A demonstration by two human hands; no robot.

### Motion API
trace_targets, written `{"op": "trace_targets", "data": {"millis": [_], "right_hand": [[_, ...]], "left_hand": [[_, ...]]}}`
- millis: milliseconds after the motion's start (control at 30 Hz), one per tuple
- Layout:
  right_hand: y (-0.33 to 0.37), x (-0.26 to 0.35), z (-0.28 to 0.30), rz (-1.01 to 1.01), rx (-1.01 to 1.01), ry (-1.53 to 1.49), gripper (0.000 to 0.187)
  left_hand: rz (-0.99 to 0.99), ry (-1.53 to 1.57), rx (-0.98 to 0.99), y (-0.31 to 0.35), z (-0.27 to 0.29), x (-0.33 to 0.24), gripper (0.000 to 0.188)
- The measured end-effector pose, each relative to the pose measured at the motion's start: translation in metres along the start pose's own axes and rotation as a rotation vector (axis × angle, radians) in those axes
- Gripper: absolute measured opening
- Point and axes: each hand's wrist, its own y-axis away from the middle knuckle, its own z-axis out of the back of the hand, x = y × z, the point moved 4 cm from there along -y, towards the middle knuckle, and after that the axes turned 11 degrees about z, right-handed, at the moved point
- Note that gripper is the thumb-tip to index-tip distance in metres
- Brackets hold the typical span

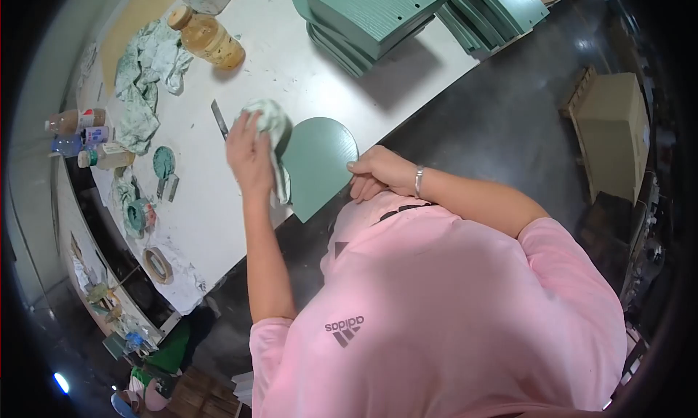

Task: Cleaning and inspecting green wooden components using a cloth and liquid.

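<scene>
A flat green panel (pixel 320 163) with a rounded far end lies at the near edge of the white table, its near part jutting over that edge. My right hand (pixel 382 172) pinches the panel's right rim between thumb and fingers. Bunched under my left hand (pixel 251 153) is a pale green-stained cloth (pixel 270 118), gripped beside the panel's left side. Some of the cloth hangs down along that side. A thin metal blade (pixel 219 118) lies just left of my left fingers; its kind is hard to make out.
Stacked green panels (pixel 371 22) stand at the far side, with more curved ones (pixel 494 14) to their right. A bottle of amber liquid (pixel 207 38), a crumpled rag (pixel 149 69), a dish of green paste (pixel 164 162) and a tape roll (pixel 157 265) occupy the left. A cardboard box (pixel 614 134) stands right.
</scene>
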Motion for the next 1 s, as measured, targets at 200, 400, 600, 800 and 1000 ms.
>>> {"op": "trace_targets", "data": {"millis": [200, 400, 600, 800, 1000], "right_hand": [[-0.004, 0.047, 0.013, 0.673, -0.490, 0.769, 0.041], [-0.004, 0.090, -0.047, 0.796, -0.137, 0.489, 0.026], [-0.010, 0.108, -0.057, 0.619, 0.074, -0.094, 0.018], [-0.017, 0.143, -0.015, 0.925, -0.182, 0.046, 0.021], [-0.004, 0.153, -0.029, 0.962, -0.067, 0.091, 0.022]], "left_hand": [[0.361, 1.119, -0.170, 0.015, 0.046, -0.032, 0.039], [0.287, 0.989, -0.156, 0.021, 0.041, -0.072, 0.041], [0.310, 0.822, -0.081, 0.033, 0.047, -0.085, 0.046], [0.394, 0.393, 0.024, 0.053, 0.069, -0.058, 0.045], [0.382, 0.238, -0.565, 0.098, 0.135, -0.013, 0.034]]}}
